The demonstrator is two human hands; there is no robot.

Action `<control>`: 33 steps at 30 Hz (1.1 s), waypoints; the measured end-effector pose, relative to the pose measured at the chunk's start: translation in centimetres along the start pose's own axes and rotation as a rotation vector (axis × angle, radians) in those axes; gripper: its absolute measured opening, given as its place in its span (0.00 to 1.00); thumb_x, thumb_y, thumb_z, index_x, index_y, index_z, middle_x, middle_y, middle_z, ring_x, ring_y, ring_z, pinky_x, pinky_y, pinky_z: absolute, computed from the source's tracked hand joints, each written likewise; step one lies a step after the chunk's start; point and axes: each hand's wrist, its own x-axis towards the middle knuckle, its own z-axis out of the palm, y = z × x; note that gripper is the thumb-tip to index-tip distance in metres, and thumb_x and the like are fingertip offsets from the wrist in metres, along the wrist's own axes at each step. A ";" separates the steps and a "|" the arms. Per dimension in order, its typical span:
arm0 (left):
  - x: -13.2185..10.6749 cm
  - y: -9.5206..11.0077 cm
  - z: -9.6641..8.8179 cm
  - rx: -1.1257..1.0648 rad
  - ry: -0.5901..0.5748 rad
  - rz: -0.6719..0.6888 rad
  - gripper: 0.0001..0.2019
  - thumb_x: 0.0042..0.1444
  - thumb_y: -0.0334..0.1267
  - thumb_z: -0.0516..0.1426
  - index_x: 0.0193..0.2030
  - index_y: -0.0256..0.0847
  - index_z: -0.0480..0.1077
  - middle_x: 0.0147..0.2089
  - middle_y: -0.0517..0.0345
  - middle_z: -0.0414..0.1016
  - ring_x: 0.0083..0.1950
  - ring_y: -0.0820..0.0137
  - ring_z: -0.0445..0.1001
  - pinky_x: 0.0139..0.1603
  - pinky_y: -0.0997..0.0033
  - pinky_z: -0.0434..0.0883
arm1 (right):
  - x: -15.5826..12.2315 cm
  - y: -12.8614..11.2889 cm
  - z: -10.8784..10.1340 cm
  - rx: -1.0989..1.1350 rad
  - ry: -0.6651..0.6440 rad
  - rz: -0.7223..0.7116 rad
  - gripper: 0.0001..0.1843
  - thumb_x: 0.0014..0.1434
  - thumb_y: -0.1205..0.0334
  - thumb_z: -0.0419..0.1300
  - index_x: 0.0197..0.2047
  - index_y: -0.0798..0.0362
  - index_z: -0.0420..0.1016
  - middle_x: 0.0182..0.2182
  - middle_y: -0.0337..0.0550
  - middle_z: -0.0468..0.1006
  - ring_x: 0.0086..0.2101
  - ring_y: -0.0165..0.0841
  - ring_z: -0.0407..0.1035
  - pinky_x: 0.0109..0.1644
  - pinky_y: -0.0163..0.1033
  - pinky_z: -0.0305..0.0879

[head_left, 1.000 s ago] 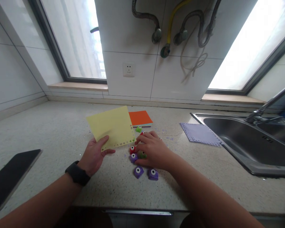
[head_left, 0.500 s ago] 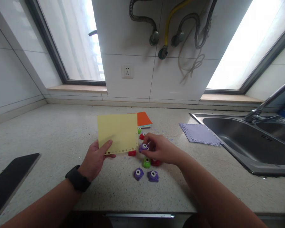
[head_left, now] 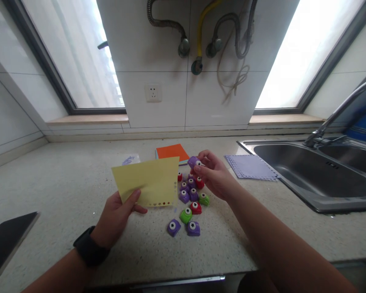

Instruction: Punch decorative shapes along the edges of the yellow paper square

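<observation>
My left hand (head_left: 119, 211) grips a yellow sheet of paper (head_left: 149, 179) near its lower left corner, thumb on top. Small punched shapes run along the sheet's lower edge and up its right edge. In my right hand (head_left: 214, 175) a purple craft punch (head_left: 194, 162) is held between thumb and fingers, just off the sheet's upper right corner. Below it on the counter lie several more punches: purple ones such as this purple punch (head_left: 193, 228), a green punch (head_left: 186, 215) and a red punch (head_left: 196, 208).
An orange sheet (head_left: 172, 151) tops a paper stack behind the yellow sheet, beside a clear plastic bag (head_left: 131, 158). Punched lilac sheets (head_left: 251, 167) lie by the steel sink (head_left: 293, 162) on the right. A dark flat device (head_left: 9, 240) rests at the left.
My right hand has lifted the purple punch away from the group, up to the sheet's right side. The yellow sheet has tilted. The camera view has shifted slightly.
</observation>
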 end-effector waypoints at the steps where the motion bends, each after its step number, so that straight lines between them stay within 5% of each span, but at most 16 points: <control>1: 0.0 0.0 0.0 0.020 0.001 -0.008 0.16 0.54 0.43 0.68 0.46 0.37 0.79 0.45 0.49 0.85 0.29 0.65 0.81 0.30 0.65 0.80 | -0.1 -0.1 0.1 0.022 -0.012 -0.013 0.23 0.51 0.57 0.76 0.39 0.47 0.64 0.36 0.34 0.72 0.32 0.28 0.73 0.35 0.35 0.71; 7: 0.1 -0.8 -0.8 0.180 0.045 0.011 0.08 0.54 0.40 0.68 0.37 0.39 0.82 0.31 0.52 0.85 0.30 0.63 0.82 0.41 0.66 0.79 | -0.7 -0.5 0.5 0.019 -0.099 -0.217 0.24 0.51 0.62 0.75 0.43 0.45 0.66 0.40 0.36 0.72 0.35 0.28 0.73 0.39 0.37 0.75; 14: 0.0 -1.0 -1.3 0.183 0.000 0.027 0.13 0.57 0.45 0.66 0.47 0.43 0.81 0.33 0.54 0.85 0.30 0.62 0.82 0.40 0.63 0.79 | -1.5 -1.5 0.1 -0.245 -0.229 -0.507 0.21 0.54 0.69 0.73 0.48 0.46 0.74 0.42 0.42 0.72 0.43 0.34 0.70 0.47 0.41 0.72; 33: -0.1 -0.8 -1.2 0.217 0.020 0.046 0.16 0.59 0.45 0.64 0.50 0.39 0.79 0.27 0.56 0.82 0.30 0.62 0.81 0.39 0.62 0.78 | -1.6 -1.5 0.0 -0.249 -0.313 -0.494 0.22 0.51 0.72 0.73 0.48 0.49 0.75 0.42 0.44 0.73 0.41 0.34 0.71 0.42 0.39 0.71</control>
